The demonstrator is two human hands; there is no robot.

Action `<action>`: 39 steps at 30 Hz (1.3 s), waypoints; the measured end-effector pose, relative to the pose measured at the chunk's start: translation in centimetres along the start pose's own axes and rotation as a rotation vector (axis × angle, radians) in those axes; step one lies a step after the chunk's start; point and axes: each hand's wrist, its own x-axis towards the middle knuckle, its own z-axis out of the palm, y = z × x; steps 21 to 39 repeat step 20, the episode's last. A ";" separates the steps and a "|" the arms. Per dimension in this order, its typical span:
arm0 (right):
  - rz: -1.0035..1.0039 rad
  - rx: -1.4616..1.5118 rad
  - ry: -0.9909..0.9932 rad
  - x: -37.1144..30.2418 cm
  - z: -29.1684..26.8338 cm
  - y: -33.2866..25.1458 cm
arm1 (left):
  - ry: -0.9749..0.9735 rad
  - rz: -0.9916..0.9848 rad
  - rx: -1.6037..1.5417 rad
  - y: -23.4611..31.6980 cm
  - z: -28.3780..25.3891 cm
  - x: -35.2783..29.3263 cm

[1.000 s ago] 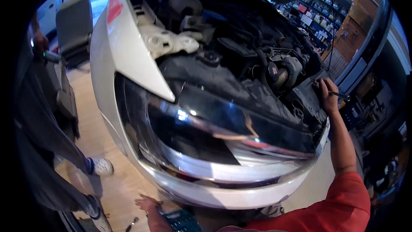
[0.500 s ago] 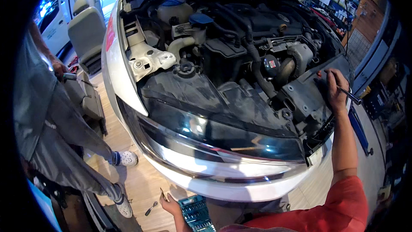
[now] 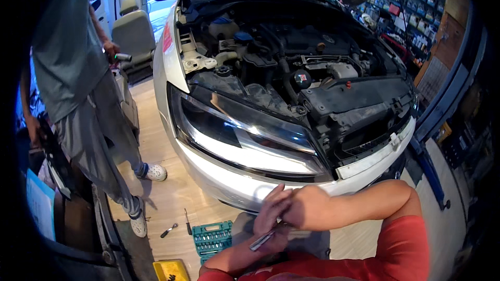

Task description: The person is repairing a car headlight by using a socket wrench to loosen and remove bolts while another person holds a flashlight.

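In front of the white bumper [image 3: 229, 190] my two hands meet, the forearms crossing in from the lower edge. My right hand [image 3: 308, 204] is closed, its fingers mostly hidden behind its back. A slim silver metal rod tool [image 3: 262, 241] juts from under the hands across my left wrist; it appears to be in my right hand. My left hand [image 3: 270, 212] lies against the right one, fingers bent towards it; what they hold, if anything, is hidden. Behind the hands are the headlight [image 3: 245, 138] and the open engine bay, with a small red piece [image 3: 348, 85] on the front black panel.
A green socket set case [image 3: 212, 226], a ratchet [image 3: 169, 230], a screwdriver [image 3: 187, 222] and a yellow tray [image 3: 171, 270] lie on the floor at lower left. Another person [image 3: 78, 83] stands at left, holding a cylindrical object [image 3: 123, 57]. A blue jack handle [image 3: 435, 171] is at right.
My right hand has drawn back from the black panel and met my left hand before the bumper. My left hand has moved right, away from the floor tools. The view has shifted.
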 end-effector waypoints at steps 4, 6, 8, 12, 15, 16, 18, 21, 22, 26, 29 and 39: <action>-0.149 0.192 -0.154 1.1 -1.9 0.4 | 0.273 -0.040 -0.310 -1.5 -0.1 -4.1; -0.237 0.251 -0.184 2.9 -7.0 3.1 | 0.493 -0.249 -0.568 -1.4 -1.8 -6.9; -0.009 0.193 0.148 6.9 -12.1 6.3 | 0.723 -0.541 -0.703 -3.0 -4.5 -11.8; 0.500 0.344 0.376 15.6 -14.5 19.9 | 1.154 -1.156 -1.022 -13.4 -5.0 -22.4; 0.662 0.621 0.408 21.6 -11.6 27.6 | 1.405 -1.184 -1.034 -23.1 -5.0 -30.1; 0.710 0.755 0.448 22.7 -10.5 29.8 | 1.552 -1.196 -1.060 -24.5 -4.8 -28.3; 0.685 0.856 0.468 26.2 -8.7 31.6 | 1.416 -1.077 -1.143 -28.2 -4.9 -30.1; 0.698 0.875 0.383 27.6 -7.7 31.8 | 1.458 -1.128 -1.022 -30.9 -5.0 -31.1; 0.698 0.875 0.383 27.6 -7.7 31.8 | 1.458 -1.128 -1.022 -30.9 -5.0 -31.1; 0.698 0.875 0.383 27.6 -7.7 31.8 | 1.458 -1.128 -1.022 -30.9 -5.0 -31.1; 0.698 0.875 0.383 27.6 -7.7 31.8 | 1.458 -1.128 -1.022 -30.9 -5.0 -31.1; 0.698 0.875 0.383 27.6 -7.7 31.8 | 1.458 -1.128 -1.022 -30.9 -5.0 -31.1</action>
